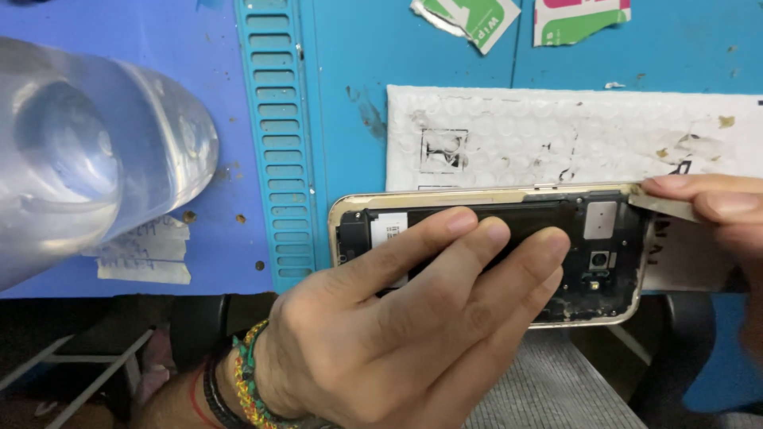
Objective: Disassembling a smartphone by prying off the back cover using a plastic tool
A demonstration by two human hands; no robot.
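Blue work mat point(119, 48) beneath white bubble-wrap sheet point(556, 135). Left hand point(397, 318) lies fingers-extended, clasping the opened gold-framed phone point(604, 254); right hand point(715, 210) pinches a thin grey strip point(664, 206) at its corner.

My left hand point(397, 318) lies across the opened phone point(604, 254), padded envelope point(556, 135) behind it, bottle point(87, 159) far left, right hand point(715, 214) at its right corner.

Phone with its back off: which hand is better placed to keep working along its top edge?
Probably the right hand: it pinches a thin pick at the phone's top right corner. The left hand lies across the phone, steadying it.
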